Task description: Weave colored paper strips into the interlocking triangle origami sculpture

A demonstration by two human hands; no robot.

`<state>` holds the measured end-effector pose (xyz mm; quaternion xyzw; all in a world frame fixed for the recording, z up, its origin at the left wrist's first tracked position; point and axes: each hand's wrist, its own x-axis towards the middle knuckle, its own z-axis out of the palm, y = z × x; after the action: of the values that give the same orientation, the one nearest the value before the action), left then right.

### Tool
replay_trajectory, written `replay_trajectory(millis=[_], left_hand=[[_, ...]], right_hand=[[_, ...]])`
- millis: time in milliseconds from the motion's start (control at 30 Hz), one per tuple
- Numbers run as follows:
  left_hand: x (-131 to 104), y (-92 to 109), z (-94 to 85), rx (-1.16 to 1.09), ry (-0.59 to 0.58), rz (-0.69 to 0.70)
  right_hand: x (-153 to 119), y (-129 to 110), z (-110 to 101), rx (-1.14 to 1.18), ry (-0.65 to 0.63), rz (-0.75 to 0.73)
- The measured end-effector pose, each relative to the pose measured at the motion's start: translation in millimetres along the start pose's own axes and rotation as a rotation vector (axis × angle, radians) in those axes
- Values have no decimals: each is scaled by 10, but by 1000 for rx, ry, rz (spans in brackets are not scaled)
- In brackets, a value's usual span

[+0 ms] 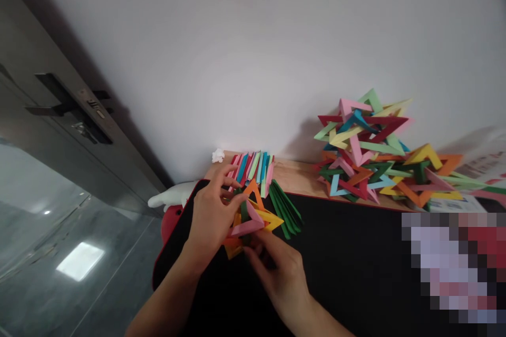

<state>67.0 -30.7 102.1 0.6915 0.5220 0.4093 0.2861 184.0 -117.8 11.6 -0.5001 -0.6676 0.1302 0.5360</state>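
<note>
A folded-paper model (pixel 253 221) of pink, yellow, orange and green pieces is held between both hands, above a black mat. My left hand (pixel 215 210) grips its left side, with the thumb on top and the fingers curled at the edge. From below and the right, my right hand (pixel 279 263) pinches the lower part, near an orange-yellow corner. Its fingertips are partly hidden under the paper. Just right of the model, dark green folded strips (pixel 286 209) lie fanned out on the mat. Behind the left hand stands a row of multicoloured folded strips (pixel 253 168).
Finished-looking star-shaped paper models (pixel 359 142) are piled at the back right on a wooden surface (pixel 298 176) against the wall. A crumpled white paper (pixel 217 156) lies at the back left. The black mat (pixel 348 268) has a red edge. A door with a handle (pixel 71 108) stands left.
</note>
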Motion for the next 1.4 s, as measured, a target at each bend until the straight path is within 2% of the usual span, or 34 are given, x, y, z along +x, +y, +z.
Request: replay_trajectory(millis=[267,433,533,633,733,867,933,1000,1033,1100,1133,1167,1200,1300,1400], left_hand=[[-87,-18,-70,-106,57,-20],[-159,-8,-59,-123,79,52],[-163,0,-48,-100,56,124],[-142,-21,-42,-51,2,193],[-94,-84,-57,-4,-30,215],[18,-184,-118,-47,-58,193],[85,-224,-157,-85,-103,187],[147,-252,-194,-124,-157,189],[175,-259,-210,-139,-184,192],[220,-262,-238,-152,-225,202],[237,-258,-249,-154,-244,206],[252,-251,-257,-156,-263,210],[263,-241,-264,-165,-278,213],[290,-210,-267,-223,-326,204],[317,-210,-254,-265,-379,181]], right_hand=[[-114,1,216,85,200,130],[-186,-13,269,173,290,196],[-230,5,284,322,292,284],[-237,9,282,434,242,357],[-187,-61,215,324,164,273],[-23,-141,-67,92,111,1],[111,-40,-290,-29,131,-25],[281,193,-531,-180,164,37],[374,347,-640,-263,141,93],[558,679,-805,-437,14,249],[643,835,-850,-524,-103,344],[720,975,-867,-582,-272,409],[788,1093,-856,-592,-340,427],[952,1307,-710,-622,-426,462],[1085,1365,-518,-634,-493,488]])
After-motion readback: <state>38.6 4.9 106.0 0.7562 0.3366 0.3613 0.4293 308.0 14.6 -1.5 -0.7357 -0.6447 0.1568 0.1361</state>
